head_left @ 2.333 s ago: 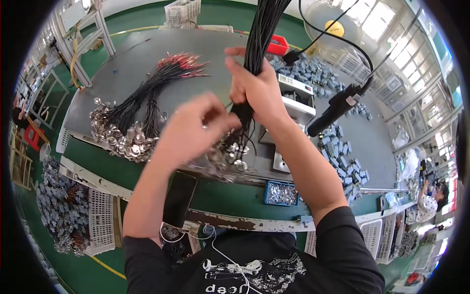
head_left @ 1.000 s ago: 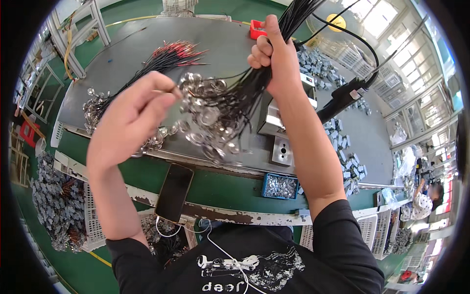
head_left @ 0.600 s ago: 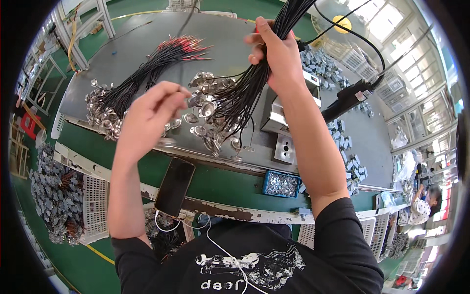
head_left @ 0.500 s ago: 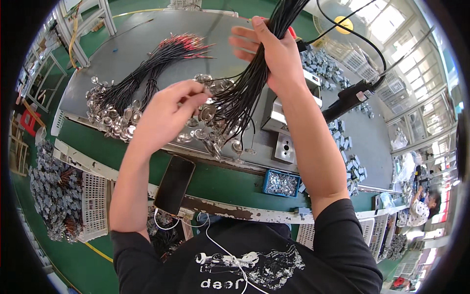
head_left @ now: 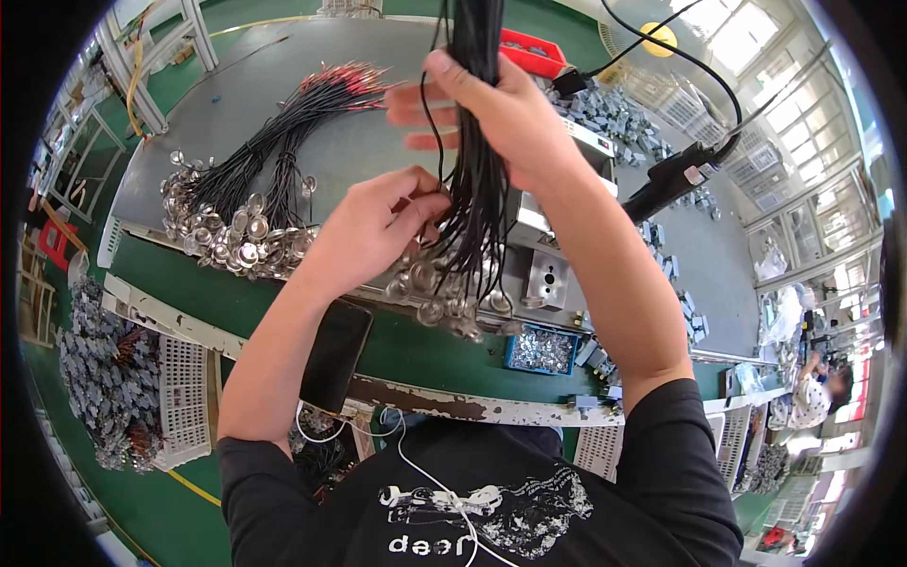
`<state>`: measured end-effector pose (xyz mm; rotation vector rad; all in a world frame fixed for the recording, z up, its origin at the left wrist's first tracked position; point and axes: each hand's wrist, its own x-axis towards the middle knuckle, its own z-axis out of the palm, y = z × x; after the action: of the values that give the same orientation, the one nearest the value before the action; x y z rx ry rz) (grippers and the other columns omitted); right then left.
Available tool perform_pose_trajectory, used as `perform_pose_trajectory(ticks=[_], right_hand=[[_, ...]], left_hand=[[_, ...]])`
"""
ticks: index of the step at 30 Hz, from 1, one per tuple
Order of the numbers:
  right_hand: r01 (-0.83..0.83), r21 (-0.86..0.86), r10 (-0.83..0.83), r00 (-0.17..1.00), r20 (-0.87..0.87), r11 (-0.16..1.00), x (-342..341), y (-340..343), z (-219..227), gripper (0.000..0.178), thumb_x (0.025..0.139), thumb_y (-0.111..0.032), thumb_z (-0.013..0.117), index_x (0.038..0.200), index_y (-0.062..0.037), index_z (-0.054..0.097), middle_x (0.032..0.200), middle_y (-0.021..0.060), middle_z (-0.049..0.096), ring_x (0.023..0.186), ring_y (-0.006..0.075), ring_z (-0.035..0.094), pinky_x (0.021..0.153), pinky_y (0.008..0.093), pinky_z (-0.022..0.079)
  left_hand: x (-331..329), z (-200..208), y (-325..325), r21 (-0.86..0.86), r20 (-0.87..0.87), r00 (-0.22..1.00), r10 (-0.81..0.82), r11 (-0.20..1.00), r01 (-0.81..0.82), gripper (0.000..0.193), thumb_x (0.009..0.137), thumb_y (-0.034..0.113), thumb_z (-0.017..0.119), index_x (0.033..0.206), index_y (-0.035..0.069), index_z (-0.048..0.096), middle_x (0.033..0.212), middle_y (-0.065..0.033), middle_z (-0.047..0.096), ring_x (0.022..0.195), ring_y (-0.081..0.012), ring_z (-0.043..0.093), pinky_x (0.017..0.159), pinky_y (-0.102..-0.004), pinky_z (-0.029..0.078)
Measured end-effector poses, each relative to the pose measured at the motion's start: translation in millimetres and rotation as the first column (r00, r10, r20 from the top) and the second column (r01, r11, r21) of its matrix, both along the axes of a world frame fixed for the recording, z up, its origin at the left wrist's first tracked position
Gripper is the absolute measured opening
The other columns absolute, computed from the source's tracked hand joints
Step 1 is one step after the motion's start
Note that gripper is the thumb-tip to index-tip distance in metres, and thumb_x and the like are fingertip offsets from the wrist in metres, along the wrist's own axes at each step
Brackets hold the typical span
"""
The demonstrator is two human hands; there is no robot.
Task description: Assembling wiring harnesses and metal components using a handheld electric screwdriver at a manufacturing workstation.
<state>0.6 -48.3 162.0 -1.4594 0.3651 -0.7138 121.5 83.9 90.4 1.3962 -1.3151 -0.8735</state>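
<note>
My right hand (head_left: 510,118) holds up a thick bundle of black wires (head_left: 477,180); its thumb lies across the front and its blurred fingers reach out behind. Round silver metal discs (head_left: 430,310) dangle from the lower ends of the wires. At the bundle's left side, my left hand (head_left: 383,222) pinches a black wire (head_left: 432,123) that bows away from the rest. What exactly lies between its fingertips is partly hidden. Another black wire bundle (head_left: 274,142), with red tips and similar discs, lies on the grey table to the left.
Behind the right forearm stands a metal fixture (head_left: 546,279). A blue tray (head_left: 541,352) of small metal parts sits near the table's front edge, beside a dark phone (head_left: 335,354). Grey connectors (head_left: 614,123), a red bin (head_left: 531,52) and a black corded tool (head_left: 666,184) are on the right.
The bundle has swung from slanting to nearly upright, lifting its discs off the table toward the front edge. My right hand has shifted left, my left hand right and slightly down.
</note>
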Motion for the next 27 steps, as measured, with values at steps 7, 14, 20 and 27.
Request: perform_pose_trajectory(ticks=[7, 14, 20, 27], right_hand=[[0.004, -0.101, -0.022, 0.982, -0.185, 0.995, -7, -2, 9, 0.034, 0.098, -0.033, 0.074, 0.109, -0.0052, 0.057, 0.076, 0.0032, 0.06, 0.058, 0.0102, 0.058, 0.053, 0.0282, 0.047], [-0.16, 0.049, 0.166, 0.908, -0.385, 0.986, -40, 26, 13, 0.033, 0.098, -0.026, 0.074, 0.113, -0.0053, 0.054, 0.066, -0.0005, 0.053, 0.047, 0.0073, 0.044, 0.045, 0.0253, 0.036], [-0.283, 0.22, 0.351, 0.842, -0.409, 0.934, -66, 35, 10, 0.031, 0.099, -0.022, 0.074, 0.113, -0.0054, 0.052, 0.066, -0.0013, 0.048, 0.049, 0.0074, 0.042, 0.045, 0.0257, 0.034], [-0.163, 0.043, 0.159, 0.811, -0.563, 0.986, -81, 35, 16, 0.034, 0.096, -0.024, 0.078, 0.114, -0.0041, 0.057, 0.065, -0.0019, 0.05, 0.049, 0.0083, 0.047, 0.045, 0.0264, 0.037]], left_hand=[[7, 9, 2, 0.075, 0.158, 0.979, -0.128, 0.99, 0.117, 0.025, 0.101, 0.018, 0.065, 0.117, -0.001, 0.067, 0.091, -0.0125, 0.073, 0.081, -0.0173, 0.071, 0.077, -0.0312, 0.056], [41, 26, -30, -0.272, -0.55, 0.834, -0.056, 0.956, -0.115, 0.058, 0.106, 0.045, 0.056, 0.147, 0.005, 0.048, 0.131, -0.0112, 0.068, 0.119, -0.0244, 0.065, 0.096, -0.0379, 0.055], [44, 10, -44, -0.453, -0.603, 0.715, -0.354, 0.889, 0.059, 0.024, 0.108, 0.03, 0.057, 0.115, 0.007, 0.063, 0.104, -0.0044, 0.071, 0.091, -0.0122, 0.066, 0.078, -0.0276, 0.052], [20, 16, -12, -0.356, -0.557, 0.826, -0.083, 0.923, -0.148, 0.022, 0.11, 0.024, 0.053, 0.109, 0.005, 0.064, 0.101, -0.0064, 0.07, 0.081, -0.0134, 0.063, 0.073, -0.0288, 0.05]])
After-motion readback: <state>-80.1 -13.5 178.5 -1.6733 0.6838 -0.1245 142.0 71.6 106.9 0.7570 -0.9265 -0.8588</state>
